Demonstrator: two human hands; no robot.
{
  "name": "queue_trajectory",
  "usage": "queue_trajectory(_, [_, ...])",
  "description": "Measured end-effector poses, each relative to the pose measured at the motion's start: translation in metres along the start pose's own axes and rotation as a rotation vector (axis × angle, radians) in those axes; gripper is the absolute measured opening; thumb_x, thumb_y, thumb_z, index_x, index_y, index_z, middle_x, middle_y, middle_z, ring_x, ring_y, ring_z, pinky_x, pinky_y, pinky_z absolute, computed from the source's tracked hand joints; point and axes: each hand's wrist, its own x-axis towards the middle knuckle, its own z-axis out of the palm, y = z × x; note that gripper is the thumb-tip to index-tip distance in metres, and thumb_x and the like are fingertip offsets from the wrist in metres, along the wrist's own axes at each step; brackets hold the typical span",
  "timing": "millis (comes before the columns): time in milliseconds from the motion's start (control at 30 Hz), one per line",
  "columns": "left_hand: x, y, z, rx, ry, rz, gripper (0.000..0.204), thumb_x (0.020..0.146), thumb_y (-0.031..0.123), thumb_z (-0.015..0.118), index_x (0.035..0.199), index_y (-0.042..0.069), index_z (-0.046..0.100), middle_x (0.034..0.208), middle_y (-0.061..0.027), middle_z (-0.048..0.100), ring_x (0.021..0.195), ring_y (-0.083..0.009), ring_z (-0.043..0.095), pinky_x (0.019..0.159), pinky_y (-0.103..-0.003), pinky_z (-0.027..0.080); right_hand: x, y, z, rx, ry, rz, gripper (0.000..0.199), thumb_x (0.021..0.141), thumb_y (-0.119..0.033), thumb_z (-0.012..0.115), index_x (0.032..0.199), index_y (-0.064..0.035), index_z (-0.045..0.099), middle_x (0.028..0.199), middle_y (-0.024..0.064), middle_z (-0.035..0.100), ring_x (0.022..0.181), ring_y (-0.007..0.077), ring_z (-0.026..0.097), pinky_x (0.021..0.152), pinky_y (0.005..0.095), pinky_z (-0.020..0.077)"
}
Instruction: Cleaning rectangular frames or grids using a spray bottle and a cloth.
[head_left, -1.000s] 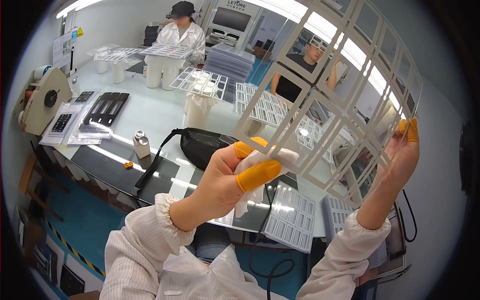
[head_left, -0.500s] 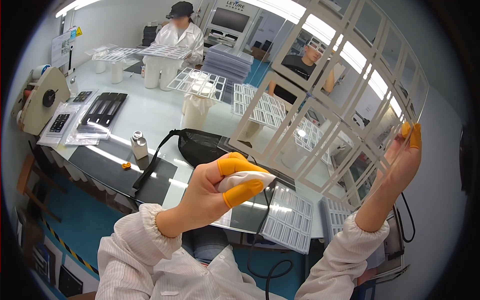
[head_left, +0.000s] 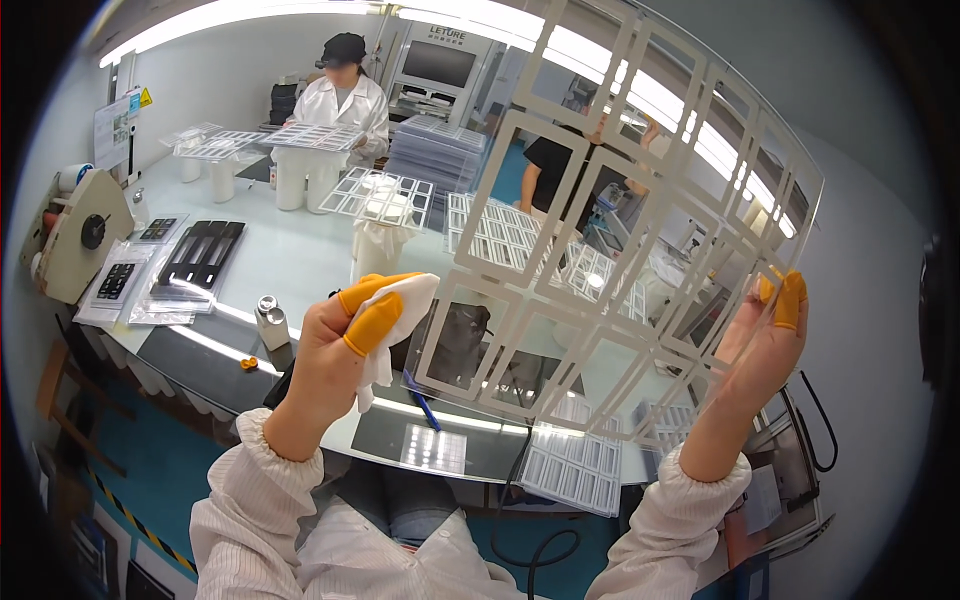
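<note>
My right hand (head_left: pixel 762 345), with orange finger cots, pinches the right edge of a large clear sheet with a white grid of rectangular frames (head_left: pixel 620 215), held up tilted in front of me. My left hand (head_left: pixel 345 345), also in orange cots, is closed on a crumpled white wipe cloth (head_left: pixel 400 310) at the sheet's lower left corner. The cloth sits just left of the sheet's edge; whether it touches is unclear.
Below lies a glossy workbench (head_left: pixel 290 260) with black trays (head_left: pixel 200 255), a small bottle (head_left: pixel 270 322), a tape dispenser (head_left: pixel 80 235) and stacked grid sheets (head_left: pixel 570 470). A person in a white coat (head_left: pixel 340 105) works at the far end; another in black (head_left: pixel 560 170) stands behind the sheet.
My left hand with the cloth has slid down and left across the sheet, reaching its lower left corner. The sheet has tilted slightly; my right hand keeps its grip.
</note>
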Motion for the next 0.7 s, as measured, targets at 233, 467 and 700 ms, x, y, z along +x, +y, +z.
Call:
queue_trajectory(233, [0.009, 0.021, 0.016, 0.090, -0.029, 0.091, 0.037, 0.077, 0.019, 0.065, 0.105, -0.003, 0.056, 0.089, -0.0065, 0.060, 0.075, -0.0093, 0.058, 0.067, -0.017, 0.048, -0.003, 0.002, -0.013, 0.020, 0.009, 0.014, 0.014, 0.086, -0.016, 0.051, 0.091, -0.0027, 0.053, 0.078, 0.0033, 0.050, 0.071, 0.0124, 0.041, 0.074, 0.0269, 0.0350])
queue_trajectory(467, [-0.002, 0.020, 0.026, 0.298, -0.069, 0.210, 0.018, 0.075, 0.008, 0.066, 0.088, -0.002, 0.062, 0.080, -0.0034, 0.054, 0.069, -0.0088, 0.052, 0.062, -0.016, 0.040, -0.018, 0.014, -0.027, -0.060, -0.001, -0.053, 0.015, 0.087, -0.017, 0.049, 0.094, -0.0034, 0.052, 0.087, 0.0032, 0.053, 0.079, 0.0107, 0.045, 0.079, 0.0274, 0.0348])
queue_trajectory(700, [-0.018, 0.009, 0.019, 0.297, -0.105, 0.016, 0.019, 0.072, 0.010, 0.069, 0.085, -0.002, 0.062, 0.079, -0.0031, 0.053, 0.067, -0.0105, 0.051, 0.061, -0.016, 0.039, -0.041, 0.009, -0.035, -0.102, -0.005, -0.119, 0.017, 0.088, -0.017, 0.049, 0.097, -0.0035, 0.051, 0.093, 0.0033, 0.053, 0.087, 0.0115, 0.048, 0.088, 0.0318, 0.0333])
